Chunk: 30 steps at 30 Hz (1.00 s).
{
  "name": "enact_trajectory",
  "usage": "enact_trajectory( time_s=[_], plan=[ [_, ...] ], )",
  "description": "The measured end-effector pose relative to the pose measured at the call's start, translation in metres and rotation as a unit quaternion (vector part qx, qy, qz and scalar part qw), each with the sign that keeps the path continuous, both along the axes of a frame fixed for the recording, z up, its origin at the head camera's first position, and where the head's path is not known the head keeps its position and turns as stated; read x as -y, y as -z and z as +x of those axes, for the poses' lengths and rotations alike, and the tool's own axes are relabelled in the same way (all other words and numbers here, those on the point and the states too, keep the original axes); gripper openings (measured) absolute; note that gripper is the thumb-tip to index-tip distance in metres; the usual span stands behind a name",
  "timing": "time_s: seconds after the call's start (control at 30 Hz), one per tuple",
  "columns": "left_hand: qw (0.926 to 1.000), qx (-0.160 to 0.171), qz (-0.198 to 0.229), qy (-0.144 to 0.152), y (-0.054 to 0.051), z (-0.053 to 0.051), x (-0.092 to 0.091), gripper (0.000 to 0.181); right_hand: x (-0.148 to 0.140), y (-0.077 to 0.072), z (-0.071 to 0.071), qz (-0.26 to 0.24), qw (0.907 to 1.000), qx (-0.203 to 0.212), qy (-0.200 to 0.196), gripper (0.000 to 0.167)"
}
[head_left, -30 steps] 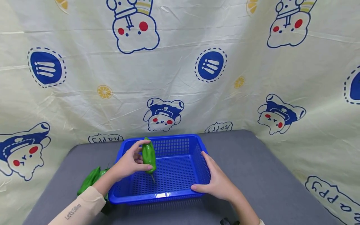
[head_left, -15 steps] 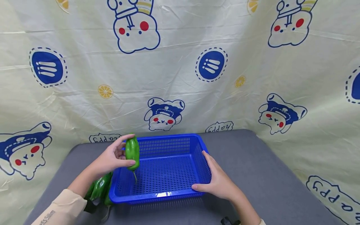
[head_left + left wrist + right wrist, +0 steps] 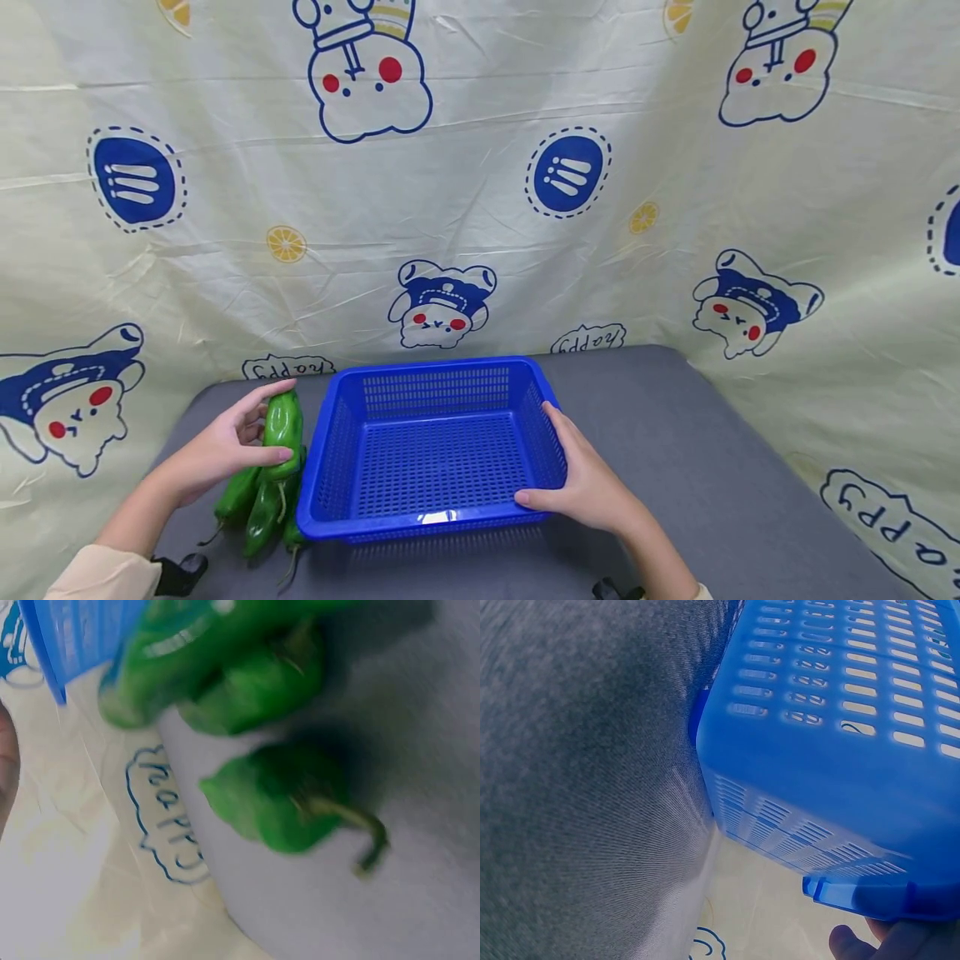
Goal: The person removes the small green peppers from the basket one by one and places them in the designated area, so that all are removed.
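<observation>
My left hand [image 3: 225, 442] grips a green pepper [image 3: 283, 425] between thumb and fingers, left of the blue basket [image 3: 390, 527]. The pepper stands nearly upright, its stem pointing down. Beneath and in front of it, several more green peppers [image 3: 262, 518] lie on the table, partly covered by the held one. Blurred peppers [image 3: 274, 799] fill the left wrist view, one with a curved stem. My right hand [image 3: 581, 483] holds the basket's right side, thumb at the front corner and fingers at the right rim. In the right wrist view, fingertips [image 3: 847, 943] show beside the basket rim.
The grey table [image 3: 720, 500] extends right of the basket and in front of it. A patterned cream cloth [image 3: 480, 192] hangs behind and along the sides. Dark straps [image 3: 180, 575] circle both wrists. Inside the basket, the slotted floor [image 3: 442, 467] shows bare.
My left hand has carried the pepper leftward, from over the basket to above the peppers on the table, and lower. My right hand has stayed on the basket.
</observation>
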<state>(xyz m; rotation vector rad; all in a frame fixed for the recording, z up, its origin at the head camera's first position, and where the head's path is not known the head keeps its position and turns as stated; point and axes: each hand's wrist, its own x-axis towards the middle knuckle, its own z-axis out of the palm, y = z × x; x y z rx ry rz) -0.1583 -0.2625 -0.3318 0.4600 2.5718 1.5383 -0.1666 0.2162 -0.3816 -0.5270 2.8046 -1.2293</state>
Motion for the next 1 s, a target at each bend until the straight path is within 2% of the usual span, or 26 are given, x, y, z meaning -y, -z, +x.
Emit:
enact_trajectory(
  time_s=[0.2, 0.37, 0.53, 0.63, 0.8, 0.93, 1.0],
  plan=[
    [0.9983, 0.048, -0.033, -0.001, 0.004, 0.007, 0.017, 0.093, -0.002, 0.000, 0.001, 0.000, 1.0000, -0.002, -0.001, 0.121],
    [0.9934, 0.092, -0.068, 0.002, 0.005, 0.011, 0.015, 0.096, -0.003, -0.001, 0.001, 0.000, 1.0000, -0.005, -0.001, 0.121],
    [0.9906, 0.103, -0.090, -0.006, 0.010, 0.012, 0.009, 0.095, -0.003, -0.003, 0.000, 0.002, 0.9999, -0.012, -0.001, 0.122],
    [0.9897, 0.108, -0.094, 0.004, 0.014, 0.015, 0.007, 0.093, -0.002, -0.003, 0.001, 0.005, 0.9999, -0.012, -0.003, 0.122],
    [0.9914, 0.081, -0.098, 0.031, 0.021, 0.019, 0.002, 0.092, -0.002, -0.003, 0.001, 0.005, 0.9999, -0.011, -0.003, 0.121],
    [0.9920, 0.054, -0.110, 0.029, 0.025, 0.023, -0.003, 0.087, -0.002, -0.005, 0.000, 0.020, 0.9996, -0.019, 0.002, 0.119],
    [0.9917, 0.043, -0.121, 0.013, 0.025, 0.024, -0.006, 0.081, -0.001, -0.007, 0.001, 0.036, 0.9989, -0.029, 0.006, 0.116]
  ],
)
